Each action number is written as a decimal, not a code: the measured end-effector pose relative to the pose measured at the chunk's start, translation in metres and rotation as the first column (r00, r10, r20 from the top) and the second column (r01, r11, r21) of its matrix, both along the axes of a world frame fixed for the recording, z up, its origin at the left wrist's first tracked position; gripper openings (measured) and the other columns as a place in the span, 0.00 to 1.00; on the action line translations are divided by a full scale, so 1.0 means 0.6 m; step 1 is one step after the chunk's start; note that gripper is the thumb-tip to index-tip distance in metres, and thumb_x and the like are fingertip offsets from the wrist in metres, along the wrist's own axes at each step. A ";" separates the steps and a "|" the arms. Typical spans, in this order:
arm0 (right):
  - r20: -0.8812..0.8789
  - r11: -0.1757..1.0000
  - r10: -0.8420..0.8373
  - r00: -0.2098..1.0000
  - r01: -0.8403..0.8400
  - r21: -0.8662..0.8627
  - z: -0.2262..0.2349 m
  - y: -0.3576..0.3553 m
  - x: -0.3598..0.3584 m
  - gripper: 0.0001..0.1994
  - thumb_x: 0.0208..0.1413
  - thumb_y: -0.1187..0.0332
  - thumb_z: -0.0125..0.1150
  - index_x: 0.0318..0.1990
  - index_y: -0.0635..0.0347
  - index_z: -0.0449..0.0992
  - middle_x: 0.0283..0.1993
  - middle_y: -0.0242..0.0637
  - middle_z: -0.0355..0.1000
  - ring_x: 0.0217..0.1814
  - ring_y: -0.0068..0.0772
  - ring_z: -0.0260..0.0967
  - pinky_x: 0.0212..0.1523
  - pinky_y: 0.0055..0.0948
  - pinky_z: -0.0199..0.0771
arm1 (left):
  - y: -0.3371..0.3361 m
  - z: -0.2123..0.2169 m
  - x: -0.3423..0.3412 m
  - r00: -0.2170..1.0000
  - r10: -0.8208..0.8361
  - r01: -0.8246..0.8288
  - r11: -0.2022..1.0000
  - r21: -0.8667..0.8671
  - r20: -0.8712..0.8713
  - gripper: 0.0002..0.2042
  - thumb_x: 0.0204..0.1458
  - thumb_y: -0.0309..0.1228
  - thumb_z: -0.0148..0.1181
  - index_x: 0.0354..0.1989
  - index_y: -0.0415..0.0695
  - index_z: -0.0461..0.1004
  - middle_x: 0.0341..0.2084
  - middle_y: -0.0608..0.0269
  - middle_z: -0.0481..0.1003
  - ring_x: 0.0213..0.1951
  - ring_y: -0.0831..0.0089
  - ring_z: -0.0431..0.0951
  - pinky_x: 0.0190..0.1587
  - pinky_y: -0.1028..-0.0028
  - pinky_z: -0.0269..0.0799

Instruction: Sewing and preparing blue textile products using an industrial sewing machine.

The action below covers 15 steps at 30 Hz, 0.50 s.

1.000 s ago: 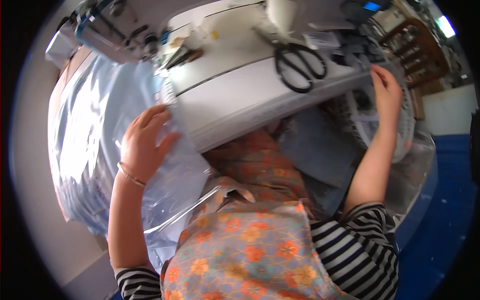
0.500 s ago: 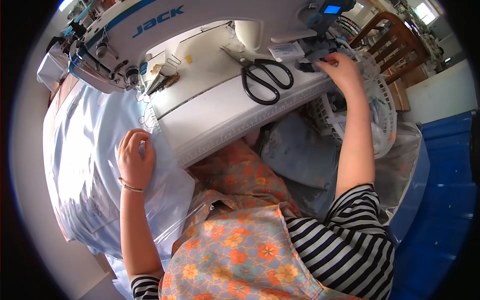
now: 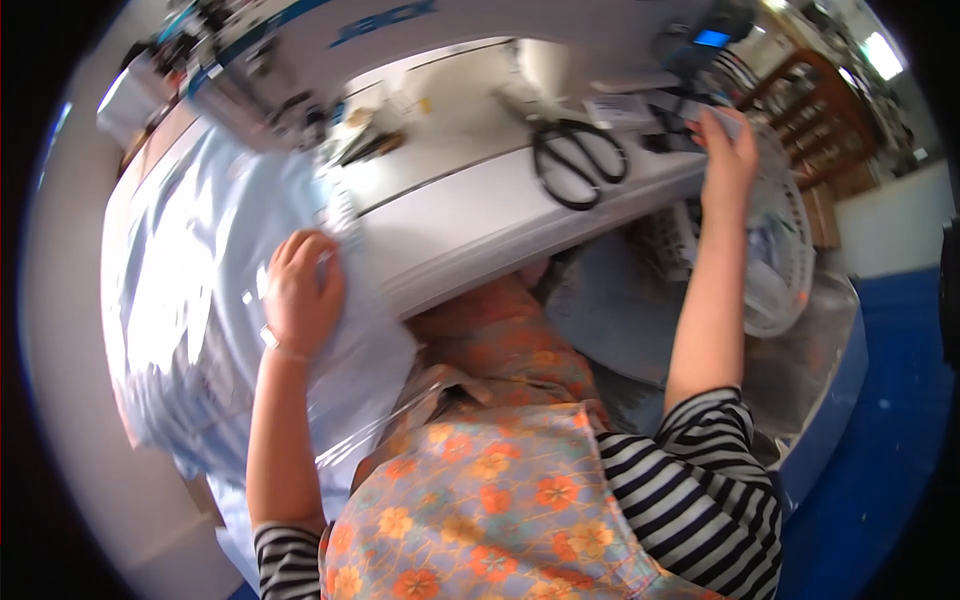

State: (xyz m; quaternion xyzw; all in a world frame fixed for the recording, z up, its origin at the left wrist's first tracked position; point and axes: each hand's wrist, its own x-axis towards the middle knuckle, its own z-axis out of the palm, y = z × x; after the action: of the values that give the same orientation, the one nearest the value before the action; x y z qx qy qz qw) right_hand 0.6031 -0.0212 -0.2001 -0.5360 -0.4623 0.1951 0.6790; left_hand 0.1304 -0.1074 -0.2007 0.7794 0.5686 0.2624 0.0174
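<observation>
My left hand (image 3: 304, 292) rests on light blue fabric (image 3: 240, 200) that hangs over the left end of the sewing table. Its fingers are slightly bent and the thumb stands apart, with no pinch visible on the cloth. Out at the table's right end, my right hand (image 3: 728, 165) pinches a small pale grey piece (image 3: 727, 121), blurred, its material unclear. Just below that piece lie dark scraps (image 3: 672, 128) beside a small white packet (image 3: 618, 111). Black-handled scissors (image 3: 580, 165) lie on the table between my hands.
The white sewing machine (image 3: 480, 28) spans the back, its needle area blurred at the left. Small items (image 3: 370, 142) lie near it. A white plastic basket (image 3: 795, 225) hangs at the right table edge, before a wooden chair (image 3: 815, 115). Grey-blue fabric (image 3: 615, 310) lies below.
My right hand has risen off the dark scraps with a small pale grey piece. My left hand stays on the fabric. The whole view has shifted and blurred.
</observation>
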 end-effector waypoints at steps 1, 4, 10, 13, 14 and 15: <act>0.043 0.999 0.012 0.999 -0.014 0.040 -0.001 -0.009 -0.012 0.10 0.60 0.70 0.64 0.45 0.64 0.75 0.39 0.35 0.77 0.39 0.25 0.77 0.41 0.23 0.73 | -0.004 0.004 0.005 0.999 -0.039 0.039 0.996 0.083 0.001 0.06 0.48 0.22 0.59 0.35 0.40 0.75 0.39 0.56 0.78 0.44 0.53 0.77 0.49 0.61 0.71; -0.023 0.994 0.104 0.994 -0.103 0.048 -0.002 -0.023 -0.031 0.08 0.60 0.72 0.63 0.44 0.63 0.74 0.39 0.37 0.78 0.37 0.27 0.78 0.38 0.23 0.74 | -0.016 0.014 0.029 0.995 -0.097 0.092 0.989 0.113 0.034 0.09 0.48 0.23 0.61 0.39 0.40 0.75 0.43 0.56 0.77 0.48 0.53 0.76 0.53 0.60 0.71; -0.310 0.994 0.076 0.948 -0.047 0.099 0.007 0.030 0.009 0.10 0.57 0.72 0.65 0.44 0.66 0.73 0.38 0.40 0.77 0.36 0.35 0.80 0.35 0.27 0.80 | -0.021 0.013 0.049 0.991 -0.097 0.088 0.991 0.097 0.089 0.11 0.49 0.22 0.60 0.42 0.39 0.76 0.46 0.53 0.77 0.49 0.51 0.76 0.53 0.60 0.71; -0.129 0.983 0.125 0.984 -0.140 -0.119 0.012 0.054 0.021 0.15 0.56 0.70 0.66 0.47 0.69 0.73 0.39 0.41 0.78 0.40 0.35 0.80 0.37 0.27 0.80 | -0.023 0.003 0.052 0.996 -0.070 0.068 0.997 0.032 0.055 0.10 0.50 0.22 0.57 0.42 0.37 0.76 0.47 0.52 0.77 0.49 0.52 0.76 0.54 0.60 0.71; -0.066 0.956 0.152 0.986 -0.164 -0.243 0.013 0.048 0.030 0.17 0.56 0.70 0.66 0.49 0.70 0.72 0.40 0.42 0.78 0.41 0.34 0.80 0.37 0.27 0.80 | -0.022 0.000 0.051 0.998 -0.053 0.052 0.999 0.016 0.029 0.10 0.51 0.22 0.57 0.42 0.37 0.76 0.47 0.51 0.77 0.49 0.52 0.76 0.54 0.60 0.70; 0.069 0.968 0.092 0.993 -0.073 -0.240 0.011 0.041 0.039 0.19 0.56 0.69 0.66 0.52 0.71 0.72 0.41 0.43 0.78 0.42 0.34 0.79 0.38 0.27 0.80 | -0.021 -0.004 0.051 0.996 -0.089 0.088 0.995 0.035 0.008 0.10 0.51 0.22 0.57 0.43 0.37 0.76 0.47 0.51 0.77 0.50 0.52 0.76 0.55 0.60 0.70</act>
State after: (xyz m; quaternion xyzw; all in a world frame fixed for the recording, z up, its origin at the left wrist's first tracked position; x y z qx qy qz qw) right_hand 0.6268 0.0035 -0.1937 -0.6008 -0.4843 0.2557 0.5824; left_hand 0.1611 -0.1203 -0.2034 0.8028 0.5288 0.2750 0.0182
